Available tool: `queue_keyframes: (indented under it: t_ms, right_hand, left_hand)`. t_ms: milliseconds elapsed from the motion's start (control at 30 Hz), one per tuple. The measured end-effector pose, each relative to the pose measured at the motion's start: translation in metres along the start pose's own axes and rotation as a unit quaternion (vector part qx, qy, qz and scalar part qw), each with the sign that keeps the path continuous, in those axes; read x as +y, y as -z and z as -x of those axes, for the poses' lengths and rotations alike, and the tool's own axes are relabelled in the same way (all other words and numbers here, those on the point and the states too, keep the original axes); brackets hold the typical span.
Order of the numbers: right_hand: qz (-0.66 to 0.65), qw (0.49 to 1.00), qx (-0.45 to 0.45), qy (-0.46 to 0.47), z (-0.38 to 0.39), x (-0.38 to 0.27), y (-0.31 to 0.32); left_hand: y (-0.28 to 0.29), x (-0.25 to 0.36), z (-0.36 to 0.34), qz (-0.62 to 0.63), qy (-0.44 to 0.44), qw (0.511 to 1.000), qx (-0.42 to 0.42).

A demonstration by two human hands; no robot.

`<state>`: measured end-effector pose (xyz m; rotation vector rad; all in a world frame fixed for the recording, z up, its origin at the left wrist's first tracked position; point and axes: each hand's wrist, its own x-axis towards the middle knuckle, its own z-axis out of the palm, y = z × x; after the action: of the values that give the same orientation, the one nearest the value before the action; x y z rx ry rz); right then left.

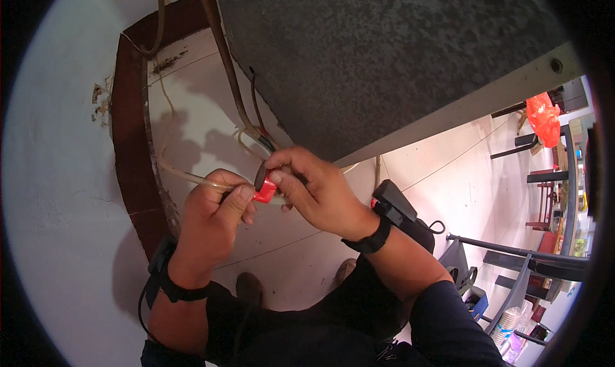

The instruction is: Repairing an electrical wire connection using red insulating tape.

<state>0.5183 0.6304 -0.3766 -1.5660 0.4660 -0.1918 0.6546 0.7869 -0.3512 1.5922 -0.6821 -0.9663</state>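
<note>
My left hand (219, 203) pinches a thin, pale hose or cable (182, 174) that comes in from the left. Just right of those fingertips, glossy red tape (264, 189) lies around the pale line. My right hand (317, 191) is closed on this red tape, its thumb pressed on top. A small dark oval piece (260, 175) shows between the thumb and the tape; whether it belongs to a tape roll I cannot tell. Beyond my right fingers, the pale line is partly hidden. A thicker brown cable (230, 79) runs down behind my right hand.
A large grey speckled panel (384, 59) fills the upper right, close above my right hand. On the left stands a white wall (64, 175) with a dark red skirting (132, 168). Light floor tiles (275, 239) lie below. Furniture and a red plastic bag (543, 118) are farther right.
</note>
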Motion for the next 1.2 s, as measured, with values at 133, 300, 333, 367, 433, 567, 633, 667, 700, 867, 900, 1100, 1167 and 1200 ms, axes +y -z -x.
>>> queue_keyframes:
  t_ms: [133, 300, 333, 367, 433, 567, 633, 667, 700, 867, 900, 1100, 1167, 1200]
  right_hand:
    - [0.274, 0.927, 0.034, 0.255, 0.003, 0.003, -0.001]
    - [0.386, 0.883, 0.050, 0.264, 0.004, 0.002, -0.007]
    - [0.384, 0.882, 0.057, 0.268, 0.004, 0.002, -0.008]
    - [0.381, 0.881, 0.063, 0.272, 0.004, 0.003, -0.008]
    - [0.338, 0.896, 0.076, 0.278, 0.003, 0.006, -0.007]
    - [0.186, 0.945, 0.093, 0.253, 0.002, 0.009, -0.007]
    - [0.171, 0.953, 0.088, 0.236, 0.002, 0.010, -0.006]
    - [0.157, 0.960, 0.082, 0.218, 0.002, 0.011, -0.005]
    - [0.157, 0.960, 0.082, 0.217, 0.001, 0.010, -0.005]
    - [0.101, 0.980, 0.085, 0.148, 0.000, 0.007, -0.005]
    - [0.101, 0.980, 0.085, 0.148, 0.000, 0.007, -0.005]
    - [0.131, 0.973, 0.122, 0.144, -0.008, 0.013, -0.003]
    - [0.114, 0.976, 0.126, 0.133, -0.010, 0.014, -0.003]
    - [0.114, 0.976, 0.126, 0.133, -0.010, 0.014, -0.004]
  left_hand:
    - [0.002, -0.004, -0.004, 0.013, -0.013, 1.000, 0.014]
    - [-0.002, -0.006, -0.006, 0.012, -0.028, 0.999, 0.019]
    - [-0.002, -0.005, -0.006, 0.011, -0.025, 0.999, 0.019]
    - [-0.003, -0.005, -0.006, 0.011, -0.022, 1.000, 0.018]
    - [-0.005, -0.003, -0.007, -0.043, -0.062, 0.997, 0.028]
    - [-0.006, -0.019, -0.015, -0.134, -0.215, 0.965, 0.059]
    - [-0.010, -0.023, -0.013, -0.091, -0.174, 0.980, 0.032]
    - [-0.012, -0.024, -0.012, -0.046, -0.132, 0.990, 0.005]
    - [-0.011, -0.024, -0.013, -0.046, -0.132, 0.990, 0.005]
    - [-0.007, -0.019, -0.011, -0.094, -0.078, 0.992, -0.038]
    - [-0.008, -0.020, -0.010, -0.094, -0.078, 0.992, -0.038]
    - [-0.018, -0.020, -0.005, -0.096, -0.125, 0.986, -0.047]
    - [-0.022, -0.017, -0.004, -0.066, -0.108, 0.991, -0.042]
    - [-0.023, -0.018, -0.003, -0.066, -0.108, 0.991, -0.042]
